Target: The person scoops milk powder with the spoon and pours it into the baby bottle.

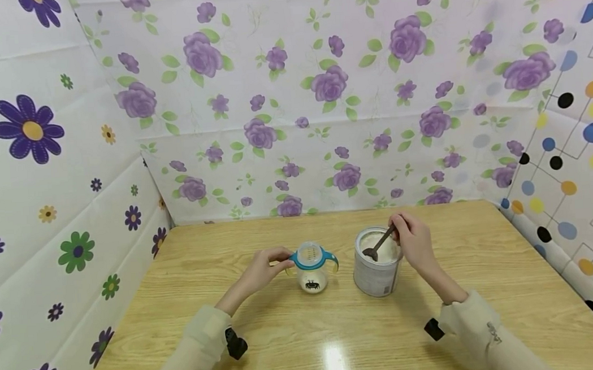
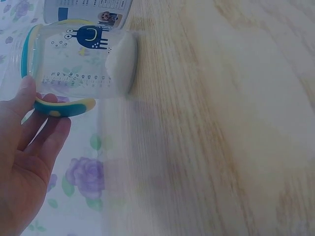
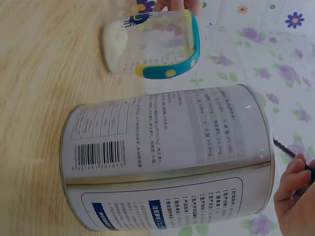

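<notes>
A clear baby bottle [image 1: 312, 276] with a blue collar and two side handles stands upright on the table. Pale powder lies at its bottom, plain in the left wrist view. My left hand [image 1: 267, 269] pinches the bottle's left handle [image 2: 66, 107] between thumb and fingers. To the bottle's right stands an open tin [image 1: 375, 276] holding cream-coloured powder [image 1: 389, 248]. My right hand [image 1: 415, 243] grips the handle of a dark brown spoon [image 1: 381, 241] above the tin's rim. The spoon's bowl is over the powder inside; whether it touches the powder I cannot tell.
The bottle and tin stand a short gap apart on the wooden table [image 1: 295, 338]. A flowered cloth wall [image 1: 292, 117] rises at the table's back edge, with patterned cloths at left and right. Each wrist carries a small black camera [image 1: 235, 344].
</notes>
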`<state>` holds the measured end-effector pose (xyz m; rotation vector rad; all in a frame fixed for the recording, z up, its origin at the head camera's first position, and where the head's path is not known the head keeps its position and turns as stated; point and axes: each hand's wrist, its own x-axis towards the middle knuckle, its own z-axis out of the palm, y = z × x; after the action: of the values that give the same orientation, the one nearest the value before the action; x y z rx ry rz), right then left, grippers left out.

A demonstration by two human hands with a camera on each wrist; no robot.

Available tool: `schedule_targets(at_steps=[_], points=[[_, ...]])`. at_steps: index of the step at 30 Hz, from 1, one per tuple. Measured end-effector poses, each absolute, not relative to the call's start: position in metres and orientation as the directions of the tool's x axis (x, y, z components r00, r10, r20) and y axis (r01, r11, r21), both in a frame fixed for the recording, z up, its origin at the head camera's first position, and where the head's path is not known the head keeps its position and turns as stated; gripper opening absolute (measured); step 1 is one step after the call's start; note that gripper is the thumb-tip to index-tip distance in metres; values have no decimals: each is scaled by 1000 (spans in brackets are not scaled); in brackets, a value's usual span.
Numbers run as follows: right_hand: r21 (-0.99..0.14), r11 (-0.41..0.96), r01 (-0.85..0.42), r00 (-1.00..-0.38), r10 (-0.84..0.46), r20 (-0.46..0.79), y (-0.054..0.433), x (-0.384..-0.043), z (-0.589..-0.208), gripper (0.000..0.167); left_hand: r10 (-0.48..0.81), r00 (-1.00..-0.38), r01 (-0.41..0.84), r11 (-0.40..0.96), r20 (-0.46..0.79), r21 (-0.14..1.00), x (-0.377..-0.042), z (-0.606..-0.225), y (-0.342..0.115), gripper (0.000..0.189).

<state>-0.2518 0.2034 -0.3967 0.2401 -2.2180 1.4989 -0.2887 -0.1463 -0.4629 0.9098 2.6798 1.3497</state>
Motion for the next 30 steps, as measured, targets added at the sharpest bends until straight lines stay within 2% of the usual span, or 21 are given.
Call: schedule_targets(at_steps=[5, 10, 13, 24, 30], points=[[-923, 293, -249, -941, 153, 302, 218, -265, -410, 35, 503, -830, 494, 458, 242, 739, -288, -462, -146, 17], [-978, 136, -155, -970, 169, 177, 224, -270, -411, 31, 504, -828, 496, 454, 246, 740, -288, -463, -147, 18], [-990, 88, -112, -979, 164, 125, 225, -271, -409, 31, 503, -826, 501, 449, 254, 740, -289, -464, -147, 17], [-999, -3, -33, -981, 193, 31, 232, -274, -406, 27, 510, -819, 513, 446, 263, 734, -290, -463, -146, 17], [-993, -114, -14, -987, 162, -4, 238, -275, -407, 27, 507, -822, 508, 451, 258, 734, -289, -464, -147, 17]])
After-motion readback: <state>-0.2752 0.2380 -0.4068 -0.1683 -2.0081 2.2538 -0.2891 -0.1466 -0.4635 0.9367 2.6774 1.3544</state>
